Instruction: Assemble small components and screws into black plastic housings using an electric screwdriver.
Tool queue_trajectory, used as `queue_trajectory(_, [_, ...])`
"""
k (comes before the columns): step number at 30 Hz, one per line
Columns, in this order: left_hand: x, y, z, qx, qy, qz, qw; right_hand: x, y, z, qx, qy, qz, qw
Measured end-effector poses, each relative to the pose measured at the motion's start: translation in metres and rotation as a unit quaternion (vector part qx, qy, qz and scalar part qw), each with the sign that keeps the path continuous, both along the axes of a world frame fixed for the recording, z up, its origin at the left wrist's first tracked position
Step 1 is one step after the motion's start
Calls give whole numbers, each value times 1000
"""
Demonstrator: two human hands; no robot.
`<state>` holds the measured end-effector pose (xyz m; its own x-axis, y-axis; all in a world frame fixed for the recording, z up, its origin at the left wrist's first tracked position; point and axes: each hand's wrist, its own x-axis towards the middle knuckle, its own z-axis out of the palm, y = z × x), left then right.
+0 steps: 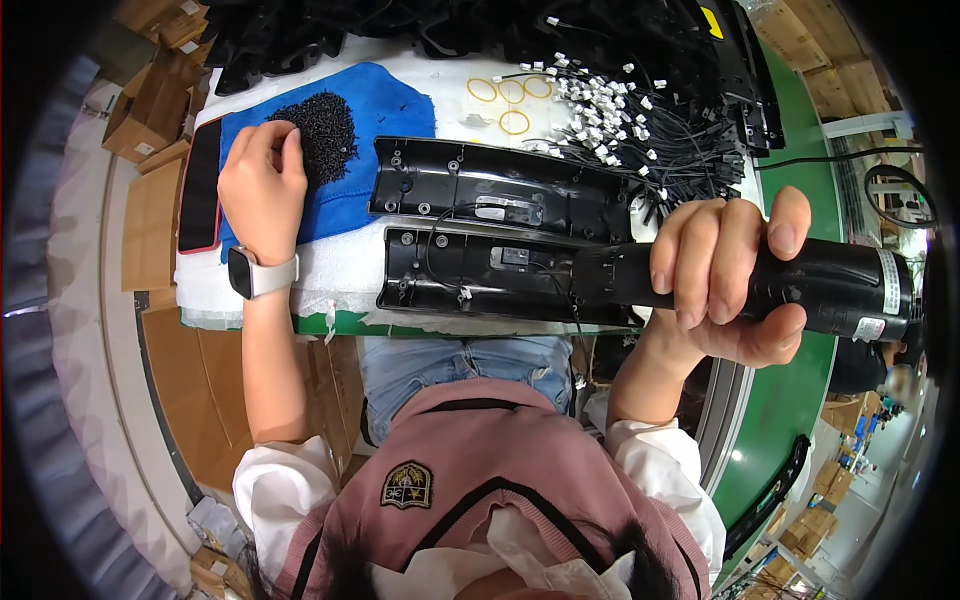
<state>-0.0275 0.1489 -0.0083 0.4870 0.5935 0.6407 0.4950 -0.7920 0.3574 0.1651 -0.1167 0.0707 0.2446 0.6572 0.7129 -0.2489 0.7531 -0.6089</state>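
My left hand [262, 190], with a watch [250, 275] on its wrist, is at the left edge of a pile of tiny black screw-like pieces [328, 130] on a blue cloth [395, 105]. Its thumb and fingers are pinched together; whatever may be between them is hidden. My right hand [725, 275] grips a thick black cylinder [830, 285] with pale labels at its right end. The cylinder's narrower left end overlaps the lower of two long black plastic shells [450, 285]. The upper shell [480, 190] lies parallel, inner side up, with bosses and a small module showing.
Beside the cloth lies a dark-screened phone [200, 185] in a red case. Many black cables with white connectors [610, 110] are heaped at the back right, near several yellow rubber bands [512, 92]. More black parts [430, 30] line the far edge. Green table surface [800, 370] shows right.
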Motion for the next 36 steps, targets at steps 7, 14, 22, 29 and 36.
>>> queue_trajectory(7, [0, 3, 1, 36, -1, 22, 999, 0, -2, -1, -4, -2, -4, 1000])
queue_trajectory(14, [-1, -35, 13, -328, -158, -107, 925, -5, 3, -2, 28, 3, -11, 1000])
queue_trajectory(22, [-4, -127, 40, -513, -87, -375, 767, -21, -1, 0, 81, 73, -33, 994])
queue_trajectory(29, [-4, -128, 40, -517, -47, -378, 767, -27, -2, -7, 79, 76, -40, 993])
queue_trajectory(36, [-4, -126, 35, -508, -38, -397, 764, -28, 0, -8, 80, 74, -30, 994])
